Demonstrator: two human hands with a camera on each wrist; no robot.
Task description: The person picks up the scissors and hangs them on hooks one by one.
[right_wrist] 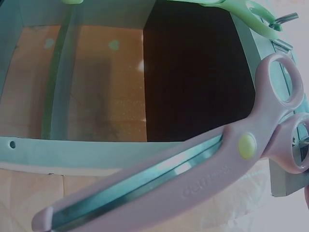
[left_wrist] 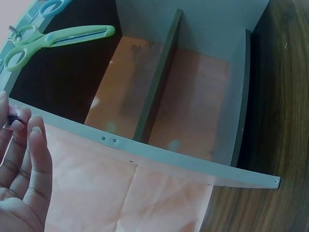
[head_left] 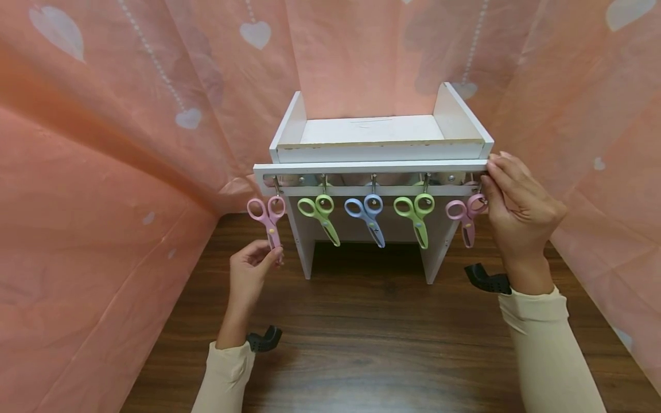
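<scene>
The left hand (head_left: 251, 265) was raised at the left end of the rack, its fingertips pinching the blade tip of the left pink scissors (head_left: 269, 219). That pair hung by one handle ring from the leftmost hook (head_left: 276, 184). In the left wrist view the fingers (left_wrist: 34, 145) showed nearly straight beside the rack's front rail, so the pinch was read from the head view alone.

Moving right, four more pairs hung on the white rack (head_left: 379, 154): a green pair (head_left: 320, 213), a blue pair (head_left: 368, 214), a second green pair (head_left: 415, 214) and the right pink scissors (head_left: 465, 215). All five hooks in view were occupied and each pair hung blades down, apart from its neighbours. The shelf tray on top of the rack carried nothing that could be made out.

At the far right, the right hand (head_left: 518, 209) rested against the rack's right end, fingers laid along the rail and reaching the handle ring of the right pink scissors. Whether that grip closed on the ring or only touched it could not be told; the right wrist view showed the pink pair (right_wrist: 203, 164) close up, with the fingers out of frame.

Judgement: hanging appeared complete or nearly so, both outer pairs under hand at once. What remained, if anything, was settling or releasing these two. The rack stood on the dark wood bench (head_left: 361, 344).
</scene>
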